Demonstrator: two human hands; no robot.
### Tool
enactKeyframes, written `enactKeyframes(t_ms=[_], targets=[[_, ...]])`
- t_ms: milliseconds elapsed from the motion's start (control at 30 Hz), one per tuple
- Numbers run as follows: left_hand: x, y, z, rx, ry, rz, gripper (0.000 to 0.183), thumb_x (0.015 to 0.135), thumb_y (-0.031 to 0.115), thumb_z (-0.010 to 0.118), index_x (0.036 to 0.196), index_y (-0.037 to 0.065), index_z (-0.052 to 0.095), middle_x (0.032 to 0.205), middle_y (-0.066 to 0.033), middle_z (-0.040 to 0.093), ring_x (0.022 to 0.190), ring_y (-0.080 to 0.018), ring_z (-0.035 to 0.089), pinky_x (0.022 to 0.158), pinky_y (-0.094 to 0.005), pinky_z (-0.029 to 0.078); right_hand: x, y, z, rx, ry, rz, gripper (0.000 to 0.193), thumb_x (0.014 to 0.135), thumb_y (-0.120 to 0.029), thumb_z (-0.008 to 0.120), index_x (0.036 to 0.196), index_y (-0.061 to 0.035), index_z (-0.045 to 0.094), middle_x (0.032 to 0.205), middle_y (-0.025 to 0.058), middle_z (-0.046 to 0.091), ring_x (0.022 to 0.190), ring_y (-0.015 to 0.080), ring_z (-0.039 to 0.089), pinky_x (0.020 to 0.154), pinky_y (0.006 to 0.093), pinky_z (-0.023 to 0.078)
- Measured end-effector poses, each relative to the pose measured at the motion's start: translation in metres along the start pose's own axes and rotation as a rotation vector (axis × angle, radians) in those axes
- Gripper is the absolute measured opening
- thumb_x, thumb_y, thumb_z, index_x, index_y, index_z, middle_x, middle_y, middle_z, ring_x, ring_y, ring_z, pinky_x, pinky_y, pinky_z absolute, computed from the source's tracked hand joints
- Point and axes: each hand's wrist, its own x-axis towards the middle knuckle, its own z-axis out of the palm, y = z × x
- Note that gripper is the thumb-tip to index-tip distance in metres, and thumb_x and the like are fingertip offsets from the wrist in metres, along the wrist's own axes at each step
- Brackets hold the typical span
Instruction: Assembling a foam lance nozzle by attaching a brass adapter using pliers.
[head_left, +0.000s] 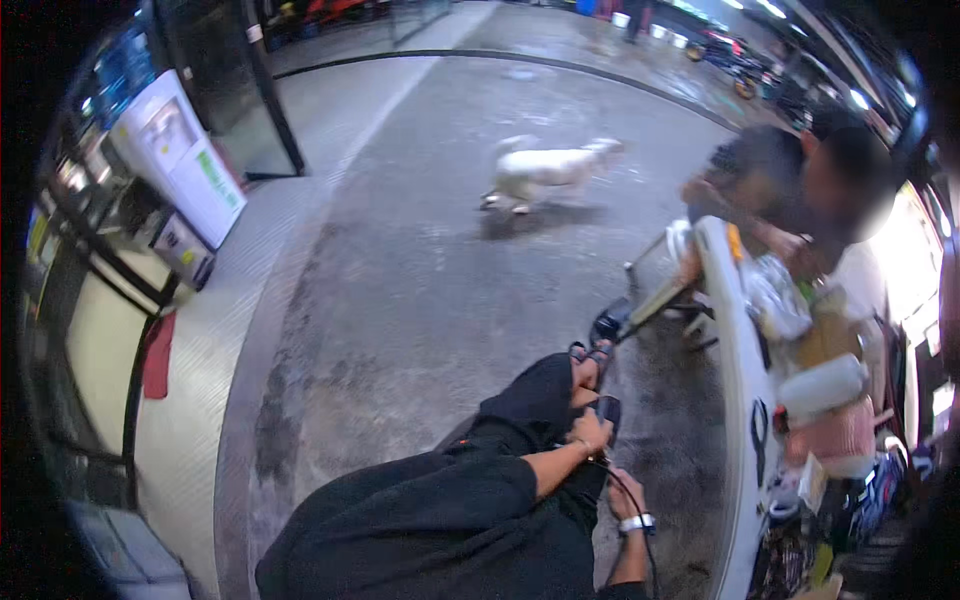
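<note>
My left hand [592,432] reaches across my dark-clothed lap with its fingers closed. A small dark object [608,408] shows at its fingertips; blur hides what it is. Just below and to the right, my right hand [626,492] is closed around a thin black cable [648,560], which loops over it and runs down along the forearm. A white band [637,522] circles the right wrist. Both hands are close together above my thighs, with sandalled feet [592,356] beyond them.
A cluttered white-edged table [738,400] stands at right, holding a white bottle [825,388] and plastic bags [778,300]. Another person [765,185] leans over its far end. A blurred white dog [555,165] crosses the concrete floor. A white water dispenser [180,155] stands left.
</note>
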Motion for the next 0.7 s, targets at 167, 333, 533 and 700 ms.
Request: enactKeyframes(t_ms=[167, 333, 533, 700], targets=[[0.015, -0.016, 0.002, -0.321, 0.163, 0.006, 0.064, 0.072, 0.037, 0.058, 0.123, 0.003, 0.039, 0.097, -0.0279, 0.058, 0.093, -0.0445, 0.056, 0.086, -0.0459, 0.043, 0.024, -0.030, -0.022, 0.040, -0.146, 0.120, 0.016, 0.083, -0.017, 0.048, 0.088, -0.0039, 0.054, 0.078, 0.0241, 0.058, 0.079, 0.0423, 0.057, 0.063, 0.0463, 0.045], [0.032, -0.022, -0.009, -0.248, 0.220, -0.128, 0.048, 0.071, 0.035, 0.059, 0.096, -0.006, 0.055, 0.094, -0.0279, 0.059, 0.094, -0.0408, 0.057, 0.084, -0.0440, 0.044, 0.026, -0.069, -0.013, -0.067, -0.017, 0.168, 0.028, 0.089, -0.030, 0.044, 0.090, -0.0036, 0.052, 0.077, 0.0261, 0.057, 0.080, 0.0426, 0.057, 0.064, 0.0477, 0.043], [0.026, -0.020, -0.012, -0.058, 0.224, 0.059, 0.048, 0.072, 0.033, 0.060, 0.098, -0.007, 0.053, 0.093, -0.0291, 0.059, 0.089, -0.0412, 0.058, 0.081, -0.0453, 0.045, 0.003, -0.061, -0.023, -0.010, -0.012, 0.010, 0.018, 0.086, -0.023, 0.047, 0.090, -0.0060, 0.050, 0.067, 0.0203, 0.057, 0.067, 0.0419, 0.057, 0.056, 0.0492, 0.044], [0.007, 0.010, 0.008, 0.117, 0.038, 0.128, 0.052, 0.073, 0.034, 0.057, 0.104, -0.007, 0.048, 0.100, -0.0301, 0.056, 0.097, -0.0424, 0.054, 0.085, -0.0448, 0.043, -0.014, -0.059, -0.006, -0.323, 0.142, 0.380, 0.031, 0.089, -0.035, 0.042, 0.086, -0.0060, 0.050, 0.062, 0.0212, 0.057, 0.066, 0.0408, 0.059, 0.056, 0.0476, 0.046]])
